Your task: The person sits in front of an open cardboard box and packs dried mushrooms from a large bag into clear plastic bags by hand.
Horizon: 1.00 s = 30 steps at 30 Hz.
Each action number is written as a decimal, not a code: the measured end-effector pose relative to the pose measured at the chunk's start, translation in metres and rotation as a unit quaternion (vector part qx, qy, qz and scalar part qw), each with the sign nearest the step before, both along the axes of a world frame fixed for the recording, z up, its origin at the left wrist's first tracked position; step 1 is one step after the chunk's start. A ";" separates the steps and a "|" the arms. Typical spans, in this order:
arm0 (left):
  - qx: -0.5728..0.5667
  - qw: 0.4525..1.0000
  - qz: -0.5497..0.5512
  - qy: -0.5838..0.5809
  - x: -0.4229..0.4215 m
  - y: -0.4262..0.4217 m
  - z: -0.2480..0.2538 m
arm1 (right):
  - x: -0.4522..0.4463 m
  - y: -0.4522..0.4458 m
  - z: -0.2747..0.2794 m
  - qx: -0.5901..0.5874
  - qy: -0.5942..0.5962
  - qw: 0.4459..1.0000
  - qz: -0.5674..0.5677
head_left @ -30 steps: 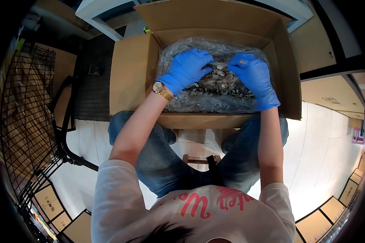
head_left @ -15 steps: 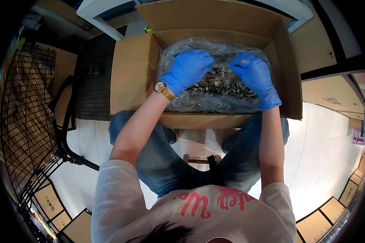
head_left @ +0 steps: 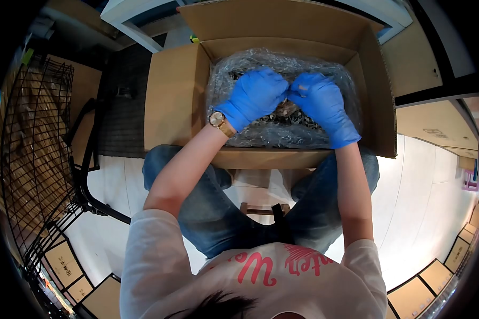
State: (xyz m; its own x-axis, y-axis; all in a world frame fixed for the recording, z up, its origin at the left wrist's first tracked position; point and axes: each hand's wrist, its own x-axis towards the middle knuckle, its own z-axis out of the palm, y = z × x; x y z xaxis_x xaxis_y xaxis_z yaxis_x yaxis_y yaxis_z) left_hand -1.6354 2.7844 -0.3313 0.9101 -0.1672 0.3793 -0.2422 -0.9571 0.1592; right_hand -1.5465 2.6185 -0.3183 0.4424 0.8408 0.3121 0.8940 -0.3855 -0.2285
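An open cardboard box (head_left: 271, 159) holds a clear plastic bag (head_left: 274, 139) filled with small dark and pale dried pieces (head_left: 298, 120). Above the bag, my left hand (head_left: 258, 97), in a blue glove, has its fingers pinched together. My right hand (head_left: 320, 105), gloved in blue too, is closed with its fingertips against those of my left hand. Whatever lies between the fingertips is hidden or too small to name. A gold watch (head_left: 217, 119) sits on my left wrist.
A black wire basket (head_left: 34, 154) with long straw-coloured material stands at the left. A white frame (head_left: 138, 32) is behind the box. Cardboard cartons (head_left: 415, 295) line the lower right, and a small wooden stool edge (head_left: 261, 211) shows between my legs.
Both hands have come together over the middle of the bag, my left hand moving right and my right hand moving left. The box has stayed in place.
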 end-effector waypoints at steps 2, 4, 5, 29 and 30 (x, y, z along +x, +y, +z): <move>-0.020 1.000 -0.012 -0.007 0.001 -0.001 -0.003 | -0.001 0.000 -0.001 -0.026 -0.011 1.000 -0.005; -0.026 1.000 -0.002 0.007 0.002 0.006 -0.002 | 0.002 -0.003 -0.002 -0.027 0.025 0.999 -0.014; -0.031 0.999 0.010 0.019 0.003 0.008 0.001 | 0.003 -0.006 -0.001 -0.027 0.024 0.999 -0.015; -0.014 0.997 0.038 0.068 0.000 0.010 0.004 | 0.013 -0.016 -0.001 0.004 0.069 0.997 -0.039; -0.015 0.997 0.039 0.067 0.000 0.009 0.003 | 0.012 -0.014 -0.001 -0.011 0.047 0.998 -0.033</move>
